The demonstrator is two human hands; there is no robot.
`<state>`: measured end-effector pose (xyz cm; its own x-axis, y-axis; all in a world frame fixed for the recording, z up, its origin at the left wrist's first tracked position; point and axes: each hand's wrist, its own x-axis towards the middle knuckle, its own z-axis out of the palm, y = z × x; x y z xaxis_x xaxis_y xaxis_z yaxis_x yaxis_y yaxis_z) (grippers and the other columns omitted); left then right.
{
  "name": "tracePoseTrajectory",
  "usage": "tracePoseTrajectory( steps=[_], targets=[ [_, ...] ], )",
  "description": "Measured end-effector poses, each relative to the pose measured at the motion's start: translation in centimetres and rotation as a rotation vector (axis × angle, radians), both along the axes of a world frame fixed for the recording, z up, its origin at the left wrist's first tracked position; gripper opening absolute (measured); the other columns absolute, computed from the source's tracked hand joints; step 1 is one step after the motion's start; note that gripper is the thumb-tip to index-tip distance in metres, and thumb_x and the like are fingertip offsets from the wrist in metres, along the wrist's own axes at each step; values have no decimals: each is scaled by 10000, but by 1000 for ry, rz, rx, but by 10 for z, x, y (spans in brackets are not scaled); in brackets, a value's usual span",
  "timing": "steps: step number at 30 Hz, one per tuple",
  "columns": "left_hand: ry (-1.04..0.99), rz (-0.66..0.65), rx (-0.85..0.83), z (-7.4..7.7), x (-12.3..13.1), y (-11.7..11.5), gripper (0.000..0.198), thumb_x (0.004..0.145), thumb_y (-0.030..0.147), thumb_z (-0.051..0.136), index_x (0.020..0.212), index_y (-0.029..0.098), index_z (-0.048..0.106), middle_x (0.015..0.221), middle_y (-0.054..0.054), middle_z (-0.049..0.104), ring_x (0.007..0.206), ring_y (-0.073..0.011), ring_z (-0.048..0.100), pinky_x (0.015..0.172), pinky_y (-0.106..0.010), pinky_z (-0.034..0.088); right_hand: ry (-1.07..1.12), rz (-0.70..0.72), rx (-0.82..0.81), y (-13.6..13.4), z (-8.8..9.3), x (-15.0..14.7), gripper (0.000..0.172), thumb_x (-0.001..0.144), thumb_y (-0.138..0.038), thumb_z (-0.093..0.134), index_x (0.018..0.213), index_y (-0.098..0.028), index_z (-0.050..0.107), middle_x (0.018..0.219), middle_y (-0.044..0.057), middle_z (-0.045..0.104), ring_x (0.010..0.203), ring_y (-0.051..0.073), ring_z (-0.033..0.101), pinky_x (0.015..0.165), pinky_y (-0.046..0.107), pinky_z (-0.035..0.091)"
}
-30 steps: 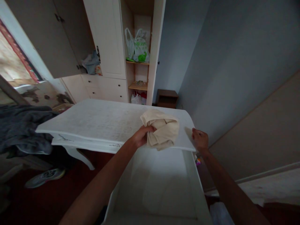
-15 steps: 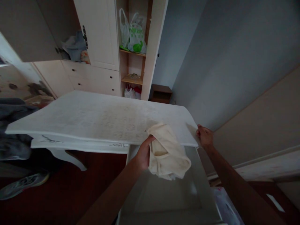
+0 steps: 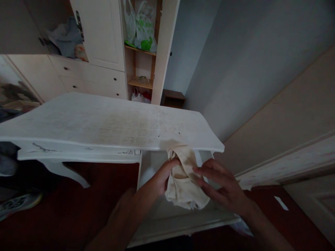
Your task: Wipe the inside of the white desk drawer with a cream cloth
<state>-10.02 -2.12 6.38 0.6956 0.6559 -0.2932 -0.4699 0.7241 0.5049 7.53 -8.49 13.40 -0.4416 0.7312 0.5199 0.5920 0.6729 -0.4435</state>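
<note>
A crumpled cream cloth point(image 3: 183, 190) hangs over the pulled-out white drawer point(image 3: 154, 216) of the table. My left hand point(image 3: 167, 174) is closed on the cloth's left side, the thumb lying on top and the other fingers hidden beneath. At the cloth's right side is my right hand point(image 3: 222, 183), its fingers apart and their tips at the fabric; whether they press on it I cannot tell. The white tabletop point(image 3: 125, 122), stained and scuffed in the middle, lies just beyond both hands.
Behind the table stands a cream wardrobe point(image 3: 101, 38) with open doors and plastic bags point(image 3: 145, 31) on a shelf. A brown wooden box-like unit point(image 3: 172, 98) is at the back wall. A shoe point(image 3: 21, 204) rests on the dark red floor at lower left.
My right hand has left the table's right corner and come to the cloth. The left hand keeps its hold. The drawer looks pushed in somewhat, and the view has shifted.
</note>
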Motion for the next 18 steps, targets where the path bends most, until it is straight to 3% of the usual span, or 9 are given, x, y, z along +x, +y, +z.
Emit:
tracePoseTrajectory(
  steps=[2,4,7,10,12,14,18],
  targets=[
    [26,8,41,1,6,-10,378,778,295,687,1126,149,709,879,-100,773,876,-296,738,768,-380,566,-316,79,-12,-12,7,-6,277,956,-180,563,1196,-236,689,810,33,669,720,163,630,644,272,476],
    [84,93,103,2,10,-17,391,748,300,704,1116,168,706,878,-87,767,850,-280,730,736,-361,563,-547,60,-89,-19,5,-7,324,951,-170,539,1245,-219,666,826,40,726,721,179,670,658,284,478],
    [192,254,193,-3,13,-24,422,706,297,712,1112,182,692,894,-66,757,809,-251,718,703,-329,549,-716,-52,-207,-22,-9,0,465,938,-191,524,1403,-205,548,972,78,787,789,219,733,678,298,490],
    [296,378,243,-13,14,-28,443,705,339,724,1116,182,673,876,-54,746,796,-236,710,695,-312,535,-841,-217,-305,-20,-26,6,511,934,-228,522,1441,-173,501,977,130,790,798,277,752,662,323,487],
    [333,415,247,-20,15,-30,452,719,393,728,1110,173,669,839,-56,739,793,-237,708,698,-315,536,-891,-271,-404,-19,-36,7,420,930,-249,529,1337,-157,582,949,151,785,816,305,752,670,335,478],
    [343,421,249,-24,17,-32,462,738,446,721,1102,167,672,807,-60,734,773,-235,706,688,-315,537,-863,-237,-508,-19,-45,7,336,925,-257,538,1234,-170,634,930,141,781,855,303,744,692,329,463],
    [376,451,325,-23,19,-34,478,760,499,709,1107,171,677,807,-58,737,758,-222,706,673,-299,532,-624,-231,-627,-19,-66,12,440,935,-266,512,1366,-185,546,871,90,769,842,252,712,721,305,440]
  ],
)
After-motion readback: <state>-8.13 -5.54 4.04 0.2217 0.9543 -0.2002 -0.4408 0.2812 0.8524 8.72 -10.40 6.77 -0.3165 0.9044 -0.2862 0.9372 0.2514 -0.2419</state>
